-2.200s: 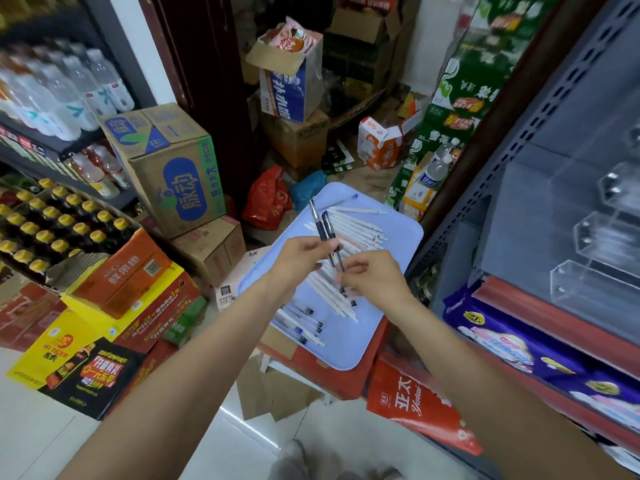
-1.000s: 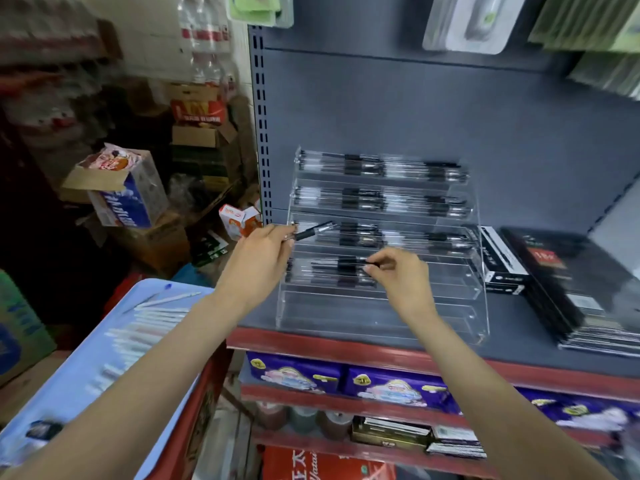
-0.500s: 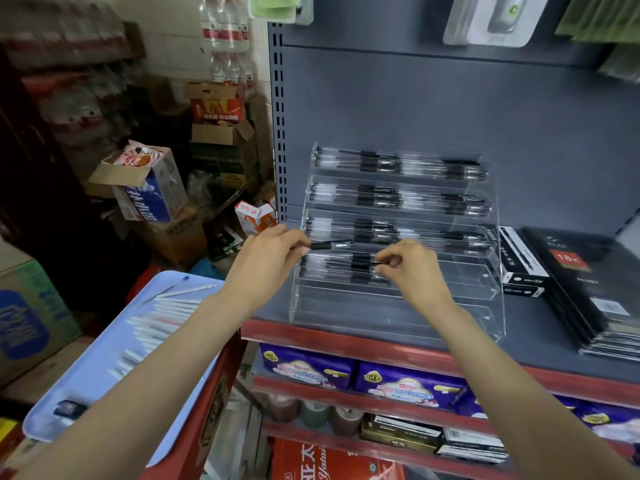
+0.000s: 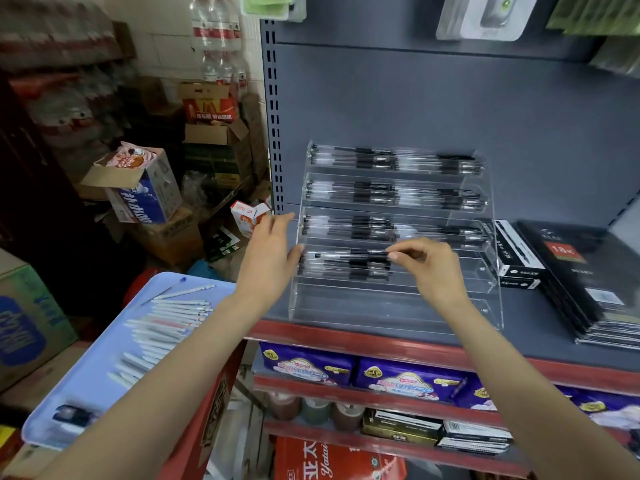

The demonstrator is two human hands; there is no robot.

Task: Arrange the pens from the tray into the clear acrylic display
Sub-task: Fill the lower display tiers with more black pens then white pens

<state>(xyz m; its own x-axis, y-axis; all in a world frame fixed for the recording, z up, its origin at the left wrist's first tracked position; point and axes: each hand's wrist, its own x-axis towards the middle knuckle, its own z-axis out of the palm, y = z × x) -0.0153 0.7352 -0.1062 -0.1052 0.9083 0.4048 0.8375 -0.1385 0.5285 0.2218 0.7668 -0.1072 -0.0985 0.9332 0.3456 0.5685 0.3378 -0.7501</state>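
Left hand: your left hand (image 4: 268, 252) sits at the left end of the fourth tier, fingers straight and relaxed, holding nothing — the thumb side seems to touch the pen ends there (contact is blurred, so treat that as a guess).
Right hand: your right hand (image 4: 427, 265) has thumb and forefinger pinched on the right end of a black pen (image 4: 349, 255) lying on top of the stack in that same tier.
Display: the clear acrylic display (image 4: 481, 306) stands on the grey shelf (image 4: 554, 344); the top three tiers hold black pens across their width, the fourth is filled on its left half only, and the nearest, lowest tier holds none.
Tray: the light blue tray (image 4: 86, 386) is down at your left, with a row of white pens (image 4: 162, 327) not yet moved — so the job looks far from finished.
Step in hand: likely settling this pen level with its neighbours.
Risk, roll-off: the pen rests on a rounded pile; let go while it is skewed and it could slide over the tier's front lip into the lowest row.
Risk, shove: press too hard from the left and the whole stack may shift right, out of line with the tiers above.
Risk, display: the acrylic is light, so a snagged wrist on withdrawal could nudge it toward the black boxes (image 4: 516, 258) just beside it on the right.
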